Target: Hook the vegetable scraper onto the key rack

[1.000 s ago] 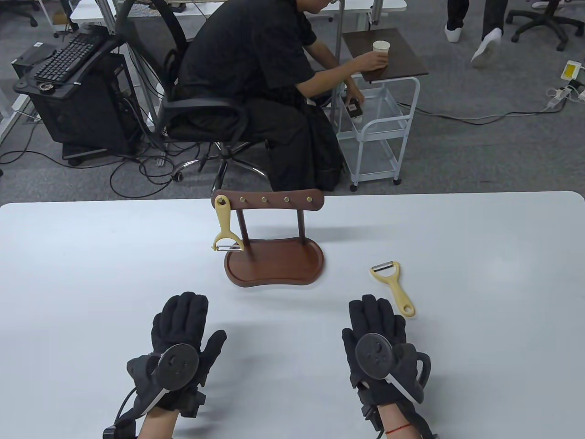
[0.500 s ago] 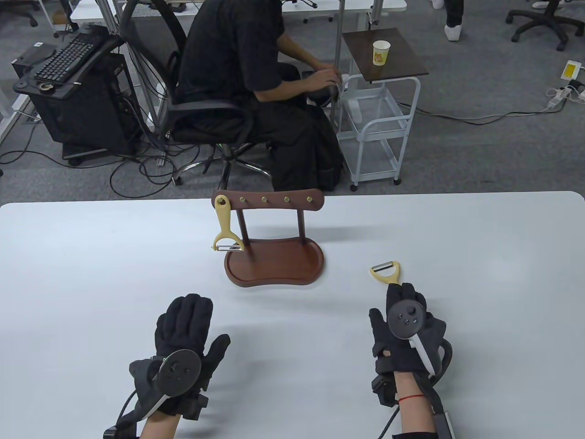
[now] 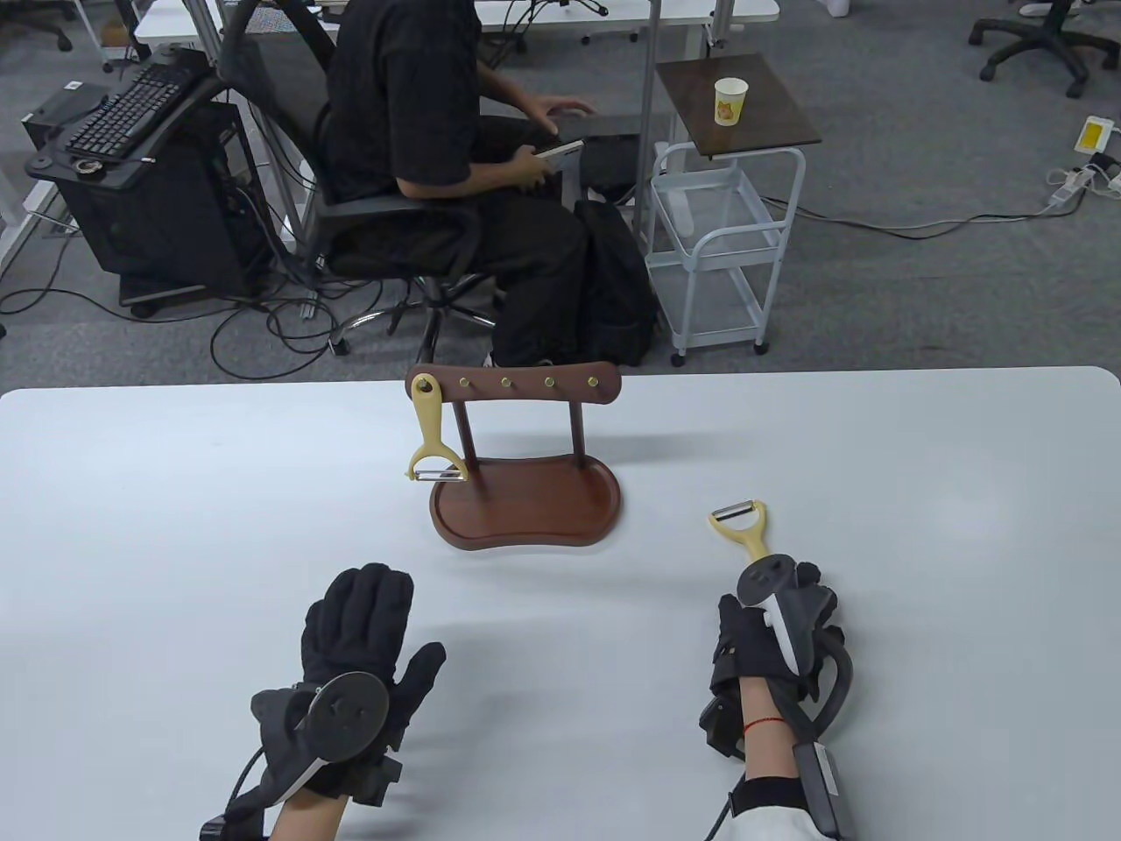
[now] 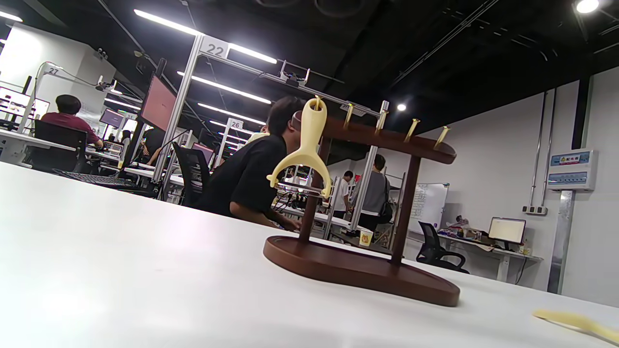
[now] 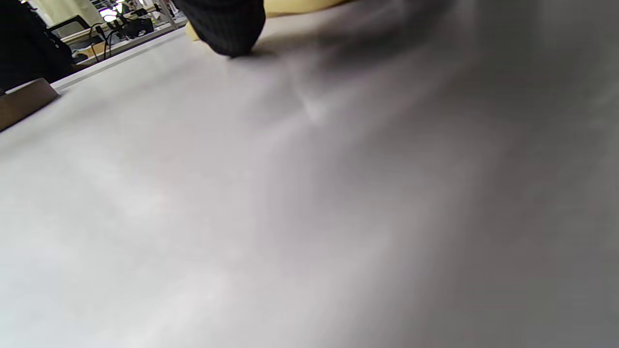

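The handle of the loose scraper (image 3: pixel 743 524) is covered by the right hand (image 3: pixel 775 635); whether the grip is clamped on it cannot be told. Its blade end lies on the white surface (image 3: pixel 920 491), right of the key rack (image 3: pixel 524 455). 1 other scraper (image 3: pixel 431 429) is hung on the leftmost peg. The left hand (image 3: pixel 355 644) is laid flat, fingers apart.

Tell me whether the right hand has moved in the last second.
Yes. The right hand has shifted rightward and away from the key rack, onto the handle of the loose scraper, which has stayed put.
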Action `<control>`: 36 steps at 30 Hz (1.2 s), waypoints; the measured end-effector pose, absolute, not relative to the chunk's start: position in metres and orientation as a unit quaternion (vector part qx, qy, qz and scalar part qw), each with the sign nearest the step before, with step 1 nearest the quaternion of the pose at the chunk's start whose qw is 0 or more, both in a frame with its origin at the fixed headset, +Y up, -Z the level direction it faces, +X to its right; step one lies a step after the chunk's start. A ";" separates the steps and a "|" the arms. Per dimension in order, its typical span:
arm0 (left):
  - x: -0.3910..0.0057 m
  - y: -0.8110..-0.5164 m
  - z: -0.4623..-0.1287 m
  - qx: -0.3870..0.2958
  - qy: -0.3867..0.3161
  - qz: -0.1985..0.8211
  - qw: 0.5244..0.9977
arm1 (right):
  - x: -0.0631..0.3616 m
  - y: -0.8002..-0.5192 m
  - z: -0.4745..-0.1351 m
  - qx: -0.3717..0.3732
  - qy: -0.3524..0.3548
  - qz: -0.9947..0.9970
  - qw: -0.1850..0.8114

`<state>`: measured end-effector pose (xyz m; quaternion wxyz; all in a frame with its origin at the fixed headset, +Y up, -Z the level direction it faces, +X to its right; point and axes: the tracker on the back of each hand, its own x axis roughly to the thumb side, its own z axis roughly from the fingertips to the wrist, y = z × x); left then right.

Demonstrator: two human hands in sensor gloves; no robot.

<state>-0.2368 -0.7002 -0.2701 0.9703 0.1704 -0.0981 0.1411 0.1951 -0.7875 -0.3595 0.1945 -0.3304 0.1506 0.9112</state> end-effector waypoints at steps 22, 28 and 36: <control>-0.235 -0.700 -0.271 0.158 -0.097 0.131 0.974 | 0.185 -0.781 -0.376 -0.385 0.120 0.905 0.135; -0.234 -0.701 -0.271 0.153 -0.098 0.129 0.975 | 0.186 -0.781 -0.376 -0.390 0.118 0.905 0.122; -0.234 -0.700 -0.271 0.153 -0.098 0.132 0.974 | 0.193 -0.778 -0.363 -0.379 0.091 0.909 0.145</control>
